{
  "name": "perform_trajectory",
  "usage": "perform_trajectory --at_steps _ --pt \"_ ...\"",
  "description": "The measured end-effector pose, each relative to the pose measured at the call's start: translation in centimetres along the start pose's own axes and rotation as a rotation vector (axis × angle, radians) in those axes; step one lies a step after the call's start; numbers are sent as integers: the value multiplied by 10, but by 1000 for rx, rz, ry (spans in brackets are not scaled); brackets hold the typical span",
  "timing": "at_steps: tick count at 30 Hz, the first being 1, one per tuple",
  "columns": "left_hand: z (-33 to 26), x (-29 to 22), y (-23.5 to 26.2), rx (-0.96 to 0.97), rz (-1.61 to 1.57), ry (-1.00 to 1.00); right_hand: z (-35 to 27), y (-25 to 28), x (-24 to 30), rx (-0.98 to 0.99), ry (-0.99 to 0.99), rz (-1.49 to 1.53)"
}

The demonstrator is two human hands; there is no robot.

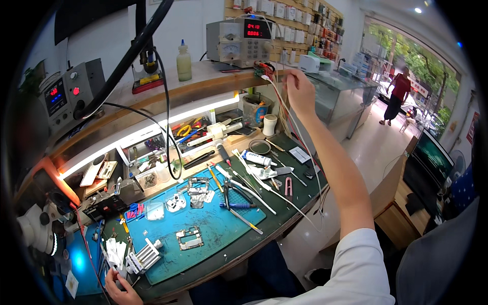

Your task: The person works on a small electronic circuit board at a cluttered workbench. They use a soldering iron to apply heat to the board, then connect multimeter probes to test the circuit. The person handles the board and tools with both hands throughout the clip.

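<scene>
My right hand (301, 92) is raised at the right end of the shelf, its fingers curled together beside the hanging cables (277, 91). Whatever they pinch is too small to make out. At the lower left, my left hand (121, 288) rests with bent fingers slightly apart, close to crumpled white tissue (116, 251) and a silver clamp-like fixture (144, 258). I see nothing plainly held in it. On the blue work mat (213, 239) lies a phone circuit board frame (189, 238). More board parts (198, 189) and a clear dish of small pieces (176, 202) lie farther back.
A bench power supply (239, 43) and a bottle of yellowish liquid (183, 62) stand on the shelf. Tweezers (227, 193), a blue-handled tool (238, 206) and a white tube (256, 158) lie on the bench. A microscope (38, 229) is at left. Someone in red (399, 91) is by the doorway.
</scene>
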State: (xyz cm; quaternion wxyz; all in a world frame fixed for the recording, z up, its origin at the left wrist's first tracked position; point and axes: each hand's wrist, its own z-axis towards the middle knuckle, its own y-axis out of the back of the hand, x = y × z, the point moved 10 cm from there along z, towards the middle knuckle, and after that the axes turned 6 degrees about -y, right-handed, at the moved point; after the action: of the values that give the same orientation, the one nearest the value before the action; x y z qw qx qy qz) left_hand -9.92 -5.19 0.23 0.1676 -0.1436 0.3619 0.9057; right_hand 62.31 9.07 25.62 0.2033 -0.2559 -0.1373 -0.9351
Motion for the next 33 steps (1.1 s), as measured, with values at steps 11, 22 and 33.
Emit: perform_trajectory --at_steps 11,22,33 --pt "7 -6 0 -24 5 -56 -94 9 -121 685 -431 -38" --pt "4 -3 -7 17 48 -112 -134 92 -119 392 -352 -192" --pt "5 -1 -2 6 115 -92 -25 -48 81 149 528 -462"
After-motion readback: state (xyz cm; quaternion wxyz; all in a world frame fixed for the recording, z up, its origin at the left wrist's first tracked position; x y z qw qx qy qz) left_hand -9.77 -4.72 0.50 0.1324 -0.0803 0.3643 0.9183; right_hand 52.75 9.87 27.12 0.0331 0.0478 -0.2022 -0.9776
